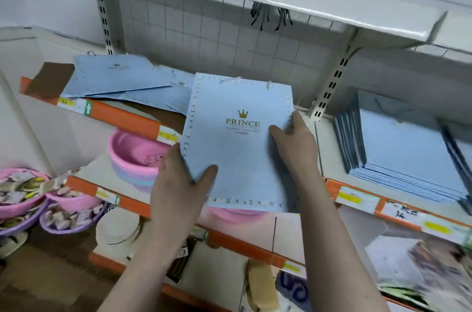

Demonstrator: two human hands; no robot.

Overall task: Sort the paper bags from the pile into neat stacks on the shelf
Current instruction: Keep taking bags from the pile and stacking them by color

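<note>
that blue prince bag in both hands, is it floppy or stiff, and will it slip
The blue bag is probably fairly stiff: held by the left hand and right hand at its edges, it stays flat. It is likely light, being folded flat. Its smooth face may slide easily, as the loose pile suggests.

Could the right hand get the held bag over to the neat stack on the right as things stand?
Probably yes. The right hand grips the blue bag at its right edge, and the shelf between it and the neat stack shows nothing in the way. The left hand holds the bag too.
</note>
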